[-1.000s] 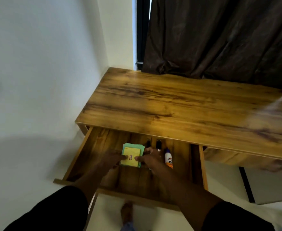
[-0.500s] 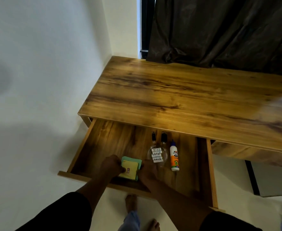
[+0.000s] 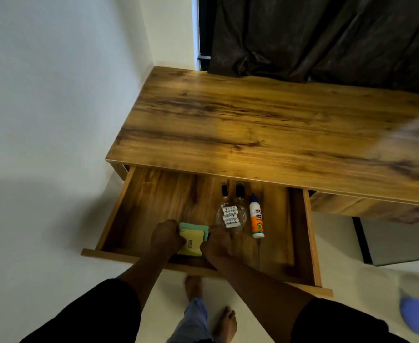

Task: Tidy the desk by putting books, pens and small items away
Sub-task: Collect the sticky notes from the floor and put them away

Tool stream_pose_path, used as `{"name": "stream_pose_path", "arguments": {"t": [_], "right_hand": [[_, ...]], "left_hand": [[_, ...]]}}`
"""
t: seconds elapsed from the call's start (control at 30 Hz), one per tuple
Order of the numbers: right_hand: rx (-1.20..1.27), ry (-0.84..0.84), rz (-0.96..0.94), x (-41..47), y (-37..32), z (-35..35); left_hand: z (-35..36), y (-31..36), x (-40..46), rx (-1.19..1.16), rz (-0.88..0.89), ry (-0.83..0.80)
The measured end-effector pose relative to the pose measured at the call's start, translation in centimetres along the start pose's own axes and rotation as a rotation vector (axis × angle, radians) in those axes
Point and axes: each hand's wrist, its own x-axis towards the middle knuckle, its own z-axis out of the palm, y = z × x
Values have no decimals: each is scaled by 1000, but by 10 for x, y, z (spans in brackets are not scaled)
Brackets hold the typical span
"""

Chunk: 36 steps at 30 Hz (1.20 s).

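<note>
Nearest the camera are two dark sleeves and, below them, bare feet (image 3: 224, 323) on a pale floor (image 3: 352, 246). Both forearms reach into the open drawer (image 3: 154, 194), the landmark here. Just inside its front rail lies a small stack of sticky notes (image 3: 193, 240), yellow sheets on green, near the drawer's middle. The left hand (image 3: 166, 236) has its fingers curled on the stack's left side and the right hand (image 3: 217, 243) has its fingers curled on the right side, so the two hands clamp the pad between them, close together with only the pad apart.

Behind the right hand, toward the drawer's back, sits a clear round dish (image 3: 231, 216) holding white strips (their markings are too small to read). Two black clips (image 3: 232, 189) lie just behind it, near the desk's front edge. A white and orange glue bottle (image 3: 256, 216) lies just right of the dish, cap pointing to the back. The drawer's left half shows only wood, as does a strip along its right wall.

Beyond the drawer spreads the desk (image 3: 265, 125), dark-grained brown wood. Its left edge stands close to a white wall (image 3: 55, 95), and its far edge meets a dark brown curtain (image 3: 327, 38). Right of the drawer, under the desk, a grey panel (image 3: 401, 240) stands on the floor.
</note>
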Motion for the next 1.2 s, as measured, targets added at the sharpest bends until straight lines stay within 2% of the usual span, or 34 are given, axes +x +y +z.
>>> {"name": "stream_pose_path", "arguments": {"t": [0.2,0.37,0.63,0.8,0.93,1.2], "right_hand": [[-40,15,-12,0,-2,-7],[103,35,79,2,-12,-14],[36,-11,64,-2,-13,-22],[-128,34,-88,-10,-13,-23],[-157,-37,-144,-12,-18,-26],[-156,-107,-175,-15,-9,-20]], "left_hand": [[2,0,-1,-17,32,-2],[0,2,2,-53,29,-10],[-4,5,2,-25,67,-61],[-11,3,-3,105,311,-48],[-15,4,-2,294,513,-114],[-10,3,-2,347,551,-126]]}}
